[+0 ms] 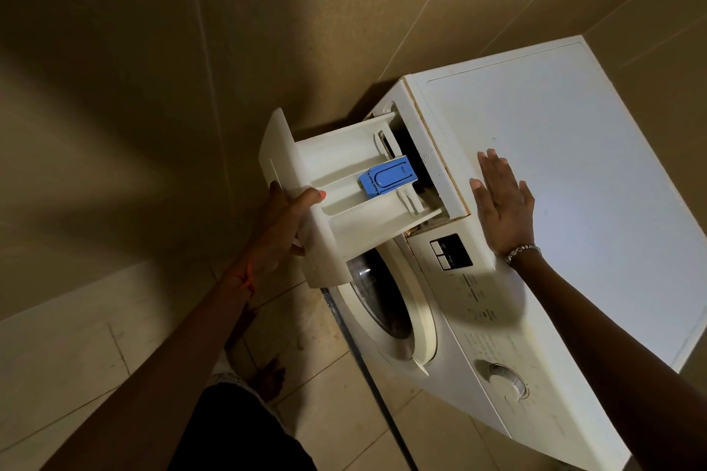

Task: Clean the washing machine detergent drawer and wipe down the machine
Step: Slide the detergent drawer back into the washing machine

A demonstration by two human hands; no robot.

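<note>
Drawer (344, 214), drawn nearly clear of the washing machine (574, 164) with the left hand (281, 226) fingers (313, 197) clamped round its front panel, may snag or drop onto the floor (344, 394) if yanked, despite the flat, straight-fingered right hand (501, 203) bracing the top.

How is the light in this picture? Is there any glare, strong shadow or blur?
Head view: the room is dim and the walls lie in shadow; the brightest, slightly washed-out patch falls on the washing machine top beside the right hand; the right arm casts a soft shadow on the control panel, whose print is too blurred to read.
</note>
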